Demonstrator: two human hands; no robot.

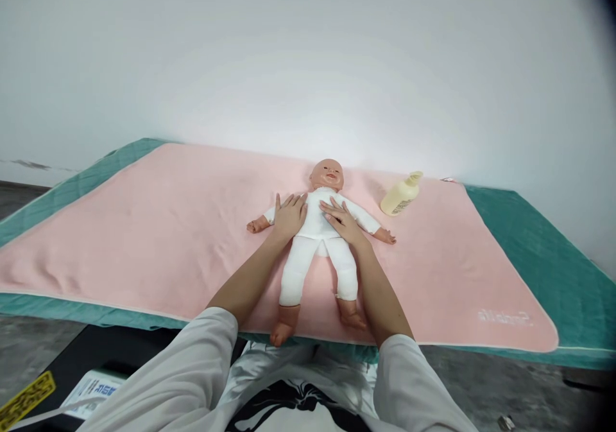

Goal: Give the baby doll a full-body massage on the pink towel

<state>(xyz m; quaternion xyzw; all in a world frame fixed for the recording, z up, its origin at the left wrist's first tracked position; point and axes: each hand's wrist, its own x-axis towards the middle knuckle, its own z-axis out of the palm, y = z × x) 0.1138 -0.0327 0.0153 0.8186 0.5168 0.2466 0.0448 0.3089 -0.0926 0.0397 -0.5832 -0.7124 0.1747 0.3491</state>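
A baby doll [315, 226] in a white outfit lies on its back on a pink mat [183, 226], head toward the wall and feet toward me. My left hand [289, 217] rests on the side of its chest at the left of the view, fingers stretched out. Across the other side of the chest lies my right hand [341, 219], palm down with its fingers spread. Neither hand grips anything. To the right of the doll, a pale yellow pump bottle [400, 194] stands on the mat.
Under the mat is a green cover [534, 246] that shows along its edges. A white wall [308, 66] rises behind the table. Below the front edge at the left are a dark surface [91, 348] and a white-and-green packet [94, 390].
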